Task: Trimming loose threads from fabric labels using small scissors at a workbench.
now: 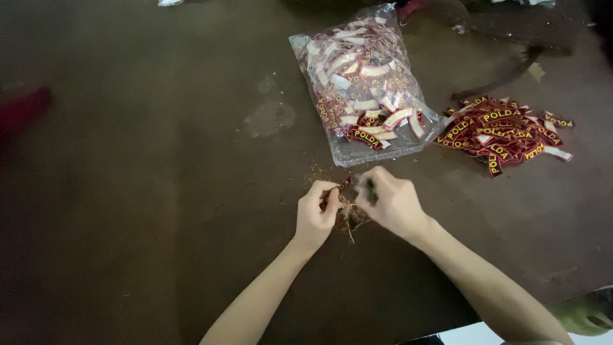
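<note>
Patch (pixel 347 185) pinched between both hands (pixel 354 207), above thread scraps (pixel 350 217)

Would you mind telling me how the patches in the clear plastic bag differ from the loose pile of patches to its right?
The bagged patches sit inside a clear plastic bag; the loose pile lies bare on the dark table. Many bagged patches show pale backs, while the loose pile mostly shows red faces with yellow lettering. The bagged lot looks larger and heaped; the loose pile is spread flatter. Both hold the same curved red patches.
</note>
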